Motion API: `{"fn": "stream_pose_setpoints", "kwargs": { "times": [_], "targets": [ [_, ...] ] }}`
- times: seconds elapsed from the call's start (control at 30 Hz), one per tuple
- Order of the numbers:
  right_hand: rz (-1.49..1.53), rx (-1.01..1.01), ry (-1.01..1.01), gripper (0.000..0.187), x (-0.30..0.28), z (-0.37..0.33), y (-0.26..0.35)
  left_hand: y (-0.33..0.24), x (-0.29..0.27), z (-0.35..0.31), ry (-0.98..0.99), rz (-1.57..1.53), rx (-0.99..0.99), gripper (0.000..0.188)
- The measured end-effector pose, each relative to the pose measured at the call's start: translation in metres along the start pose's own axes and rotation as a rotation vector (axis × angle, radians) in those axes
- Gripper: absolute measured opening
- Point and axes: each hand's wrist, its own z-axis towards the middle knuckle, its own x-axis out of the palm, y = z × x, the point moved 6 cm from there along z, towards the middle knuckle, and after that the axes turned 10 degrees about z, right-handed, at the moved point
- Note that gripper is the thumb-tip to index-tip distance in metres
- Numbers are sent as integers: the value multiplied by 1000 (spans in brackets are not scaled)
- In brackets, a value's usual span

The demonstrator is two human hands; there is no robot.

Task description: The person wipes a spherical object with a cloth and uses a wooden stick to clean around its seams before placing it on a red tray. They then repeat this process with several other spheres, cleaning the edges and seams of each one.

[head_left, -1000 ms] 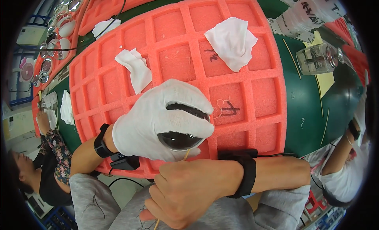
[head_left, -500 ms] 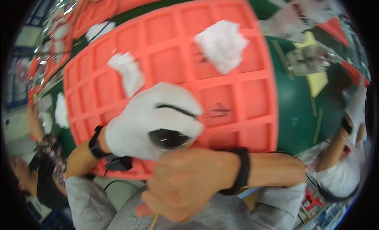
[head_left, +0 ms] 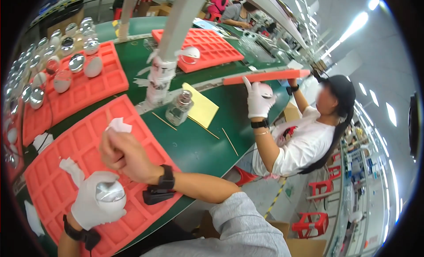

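Observation:
My left hand [head_left: 90,206], in a white glove, is wrapped round a ball-like piece [head_left: 110,193] with a shiny, mirrored face. Just beyond it is my bare right hand [head_left: 126,156], its fingers closed. A thin wooden stick [head_left: 108,117] appears to rise from that fist, though most of it is hidden. Right behind the fist lies a crumpled white tissue [head_left: 118,125]; I cannot tell whether they touch. Both hands are above a red compartment tray [head_left: 48,175]. Another white tissue [head_left: 73,171] lies beside my left hand.
Mirrored and white balls [head_left: 76,62] fill a second red tray [head_left: 115,65] at the far left. A glass bottle [head_left: 179,107], yellow paper [head_left: 203,104] and loose sticks lie on the green table [head_left: 194,146]. A post [head_left: 170,40] stands beyond. At right, a co-worker [head_left: 296,137] holds a red tray.
My view has swung up and right, showing the co-worker and the room. My right hand has come away from the ball-like piece to beside a tissue. My left hand still holds the piece.

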Motion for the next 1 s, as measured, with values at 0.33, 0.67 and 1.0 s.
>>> {"fn": "stream_pose_setpoints", "kwargs": {
  "times": [0.33,0.67,1.0],
  "targets": [
    [26,117,-66,49,18,7,-12,-19,-7,-18,-355,192,18,71],
    [324,286,-69,55,32,20,-15,2,1,5,-91,72,93,60],
    [185,335,114,58,55,16,-30,-9,-6,7,63,-60,-2,32]
  ]
}}
